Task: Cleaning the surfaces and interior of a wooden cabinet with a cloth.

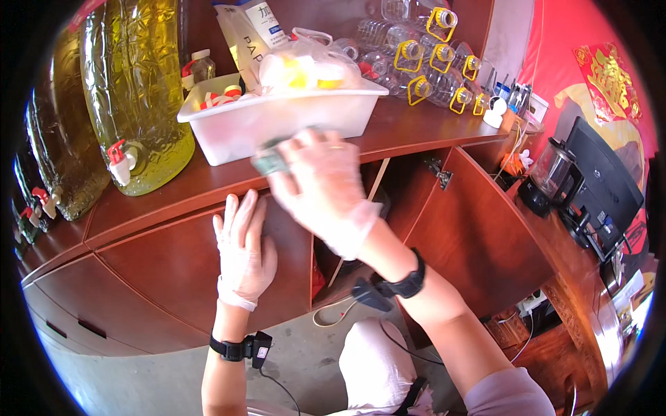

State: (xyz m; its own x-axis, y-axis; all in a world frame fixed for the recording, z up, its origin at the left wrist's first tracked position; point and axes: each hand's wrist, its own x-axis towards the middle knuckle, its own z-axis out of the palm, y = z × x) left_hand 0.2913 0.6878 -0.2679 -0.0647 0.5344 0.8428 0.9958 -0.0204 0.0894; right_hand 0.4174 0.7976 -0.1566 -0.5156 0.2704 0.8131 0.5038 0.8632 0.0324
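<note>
Both hands wear thin, clear disposable gloves. My right hand (323, 182), blurred, grips a dark green cloth or sponge (269, 159) in front of the white plastic tub (218, 138). Whether the cloth touches the tub's wall or only the cabinet top (416, 125) is not clear. Fingers up, my left hand (244, 249) rests against a red-brown cabinet door (166, 265), its tips just below the top's front edge. It holds nothing. Inside the tub are a plastic bag (312, 67) with yellow items and several red-and-white pieces.
A large jar of yellow liquid (138, 93) with a red-and-white tap stands left of the tub, darker jars beyond it. Empty clear bottles (411, 57) with yellow handles are stacked right. One cabinet door (468, 229) hangs open. At far right are a glass jug (551, 177) and a monitor (603, 182).
</note>
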